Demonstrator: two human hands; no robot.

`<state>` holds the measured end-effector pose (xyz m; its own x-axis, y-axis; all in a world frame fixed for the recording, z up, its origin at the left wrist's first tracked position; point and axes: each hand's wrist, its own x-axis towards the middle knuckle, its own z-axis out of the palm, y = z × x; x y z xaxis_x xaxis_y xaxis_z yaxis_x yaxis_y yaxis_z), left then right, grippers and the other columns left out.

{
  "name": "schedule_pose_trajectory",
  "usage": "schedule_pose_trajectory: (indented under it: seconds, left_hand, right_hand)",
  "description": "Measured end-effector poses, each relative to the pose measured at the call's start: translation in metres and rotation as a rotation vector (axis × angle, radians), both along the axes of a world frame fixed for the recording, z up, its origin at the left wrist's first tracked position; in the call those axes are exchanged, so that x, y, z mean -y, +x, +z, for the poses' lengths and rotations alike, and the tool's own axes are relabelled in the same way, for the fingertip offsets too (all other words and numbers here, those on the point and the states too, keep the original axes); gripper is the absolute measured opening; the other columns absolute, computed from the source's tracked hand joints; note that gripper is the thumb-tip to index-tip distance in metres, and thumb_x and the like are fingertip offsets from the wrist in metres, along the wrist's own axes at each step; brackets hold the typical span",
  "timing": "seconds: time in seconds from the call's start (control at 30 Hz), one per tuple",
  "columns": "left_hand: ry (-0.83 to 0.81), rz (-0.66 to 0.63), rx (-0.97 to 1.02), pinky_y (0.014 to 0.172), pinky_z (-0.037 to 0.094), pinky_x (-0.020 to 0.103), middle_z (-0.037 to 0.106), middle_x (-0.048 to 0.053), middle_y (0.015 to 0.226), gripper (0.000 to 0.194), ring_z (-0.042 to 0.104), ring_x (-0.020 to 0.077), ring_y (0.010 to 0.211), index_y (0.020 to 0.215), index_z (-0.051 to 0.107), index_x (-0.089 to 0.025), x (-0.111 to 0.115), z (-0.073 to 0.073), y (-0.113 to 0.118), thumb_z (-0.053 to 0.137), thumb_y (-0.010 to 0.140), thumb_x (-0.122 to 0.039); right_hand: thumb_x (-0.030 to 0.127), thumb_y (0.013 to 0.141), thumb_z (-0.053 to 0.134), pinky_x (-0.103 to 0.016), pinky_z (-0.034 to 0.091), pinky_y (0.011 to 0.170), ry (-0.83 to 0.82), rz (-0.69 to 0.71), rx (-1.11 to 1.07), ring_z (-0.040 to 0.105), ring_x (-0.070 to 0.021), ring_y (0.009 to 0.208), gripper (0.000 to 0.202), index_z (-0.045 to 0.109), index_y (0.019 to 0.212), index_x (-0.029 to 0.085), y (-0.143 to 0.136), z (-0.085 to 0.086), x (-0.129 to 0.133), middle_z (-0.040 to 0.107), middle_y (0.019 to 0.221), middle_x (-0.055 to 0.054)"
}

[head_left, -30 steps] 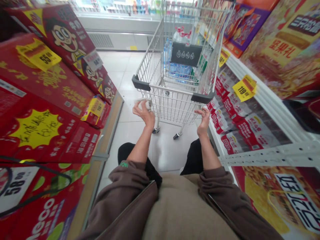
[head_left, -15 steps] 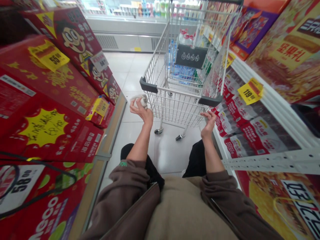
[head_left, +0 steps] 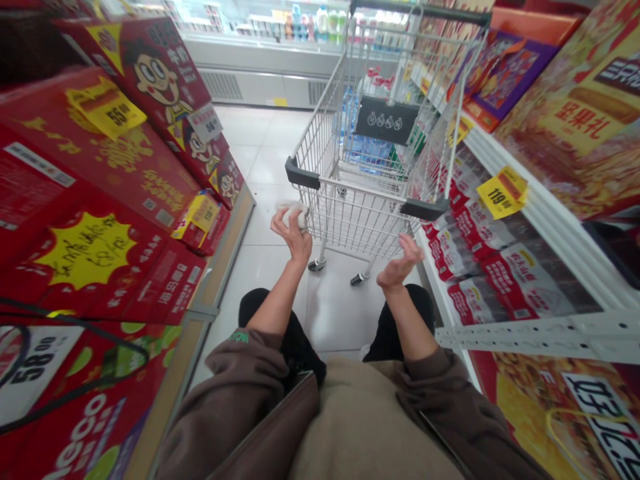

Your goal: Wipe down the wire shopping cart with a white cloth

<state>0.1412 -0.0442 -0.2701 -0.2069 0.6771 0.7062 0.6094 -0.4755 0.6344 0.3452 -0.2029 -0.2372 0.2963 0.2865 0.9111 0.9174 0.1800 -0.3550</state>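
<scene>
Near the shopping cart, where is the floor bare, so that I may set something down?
Bare floor lies between the boxes at left and the shopping cart, beyond the left hand; more lies between the knees, nearer than the wheels. The cart's right side is crowded: red-labelled packs stand close.

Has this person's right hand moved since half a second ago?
Yes. The right hand has shifted to the left, farther from the yellow 119 price tag.
</scene>
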Motion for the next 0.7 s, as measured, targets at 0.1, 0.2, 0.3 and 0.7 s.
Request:
schedule_pose_trajectory:
  seconds: [0.1,0.2,0.3,0.7]
  left_hand:
    - [0.086,-0.054,-0.036,0.122,0.027,0.058,0.047,0.011,0.138,0.049,0.035,0.0349,0.14,0.116,0.067,-0.025,-0.007,0.018,0.013,0.054,0.072,-0.009]
    - [0.069,-0.14,-0.074,0.123,0.024,0.061,0.049,0.011,0.134,0.041,0.03,0.0369,0.141,0.11,0.069,-0.025,-0.003,0.013,0.026,0.056,0.073,-0.013]
    - [-0.011,-0.19,-0.057,0.122,0.025,0.063,0.051,0.013,0.128,0.032,0.031,0.0367,0.138,0.104,0.071,-0.024,0.005,-0.006,0.029,0.054,0.078,-0.015]
    - [-0.014,-0.211,-0.059,0.123,0.026,0.061,0.05,0.013,0.131,0.038,0.031,0.0353,0.138,0.106,0.072,-0.025,-0.003,-0.016,0.021,0.054,0.076,-0.01]
  right_hand:
    - [0.041,0.105,0.019,-0.049,0.036,0.114,-0.327,0.206,0.234,0.061,-0.0247,0.133,0.051,0.051,0.14,0.023,-0.029,0.024,-0.021,0.068,0.136,-0.011]
    - [0.041,0.106,0.02,-0.054,0.024,0.122,-0.479,0.139,0.245,0.042,-0.0265,0.152,0.053,0.05,0.145,0.022,-0.044,0.046,-0.041,0.06,0.152,-0.009]
    - [0.042,0.106,0.022,-0.065,0.012,0.124,-0.557,0.067,0.232,0.031,-0.0302,0.158,0.054,0.045,0.152,0.026,-0.046,0.055,-0.048,0.052,0.161,-0.007]
    - [0.046,0.106,0.029,-0.069,0.009,0.127,-0.688,0.062,0.349,0.034,-0.0347,0.152,0.053,0.047,0.154,0.032,-0.034,0.053,-0.05,0.045,0.166,0.001]
